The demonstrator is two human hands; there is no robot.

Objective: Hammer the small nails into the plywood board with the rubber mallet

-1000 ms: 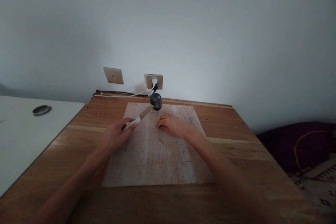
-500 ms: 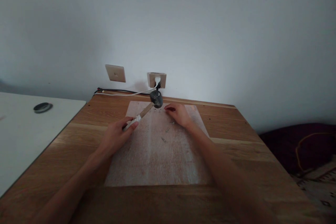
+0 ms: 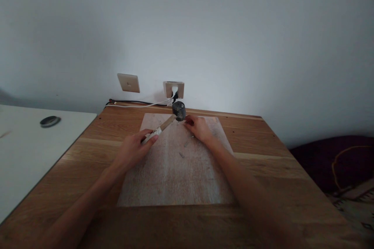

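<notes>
My left hand (image 3: 138, 144) is closed around the pale wooden handle of a mallet (image 3: 167, 121). The mallet's dark, scuffed head (image 3: 179, 111) hovers over the far part of a whitish wooden board (image 3: 169, 186), just left of my right hand (image 3: 198, 127). The thumb and fingertips of that hand are pinched together low at the board; whatever they grip is too small to make out. Closer to me, several thin metal pieces like nails or screws (image 3: 181, 155) lie loose on the board.
The board rests on a brown wooden tabletop (image 3: 263, 186) against the wall. A socket with plugs (image 3: 174, 90) and a switch plate (image 3: 129, 83) are behind it, with cables (image 3: 137, 105) along the back edge. At left, a white surface (image 3: 23, 155) bears a small round dish (image 3: 50, 121).
The mallet head has moved slightly right, closer to my right hand, and my left hand has shifted with it. My right hand stays pinched at nearly the same spot.
</notes>
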